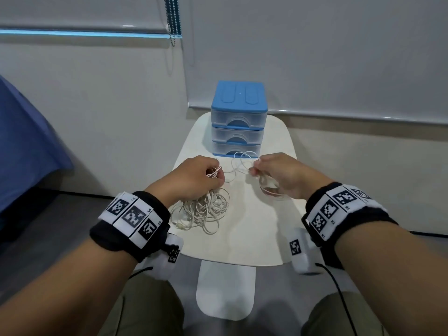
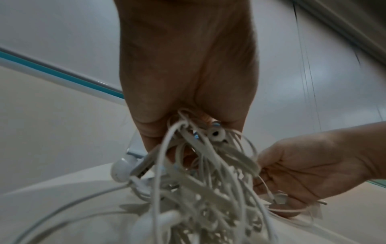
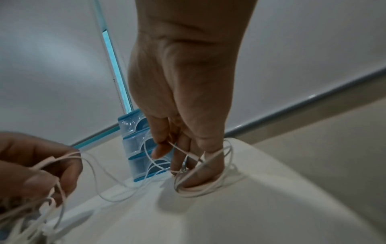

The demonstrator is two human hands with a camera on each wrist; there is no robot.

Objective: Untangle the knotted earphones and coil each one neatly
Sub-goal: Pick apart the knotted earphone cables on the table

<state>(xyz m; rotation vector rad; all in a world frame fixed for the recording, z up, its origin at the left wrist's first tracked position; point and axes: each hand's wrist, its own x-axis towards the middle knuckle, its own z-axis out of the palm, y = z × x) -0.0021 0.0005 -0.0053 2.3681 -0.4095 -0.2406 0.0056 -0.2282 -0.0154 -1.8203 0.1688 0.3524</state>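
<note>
Head view: the earphone tangle (image 1: 206, 209) is gripped by the curled left hand (image 1: 194, 175) and hangs below its fingers, while one cord (image 1: 238, 163) is pinched by the right hand (image 1: 281, 175) (likely to tease it free).

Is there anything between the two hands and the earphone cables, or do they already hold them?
Nothing visible stands between. The left hand already grips the tangle; the right hand pinches a loose cable and holds a small coil. The drawer unit stands behind, clear of both.
</note>
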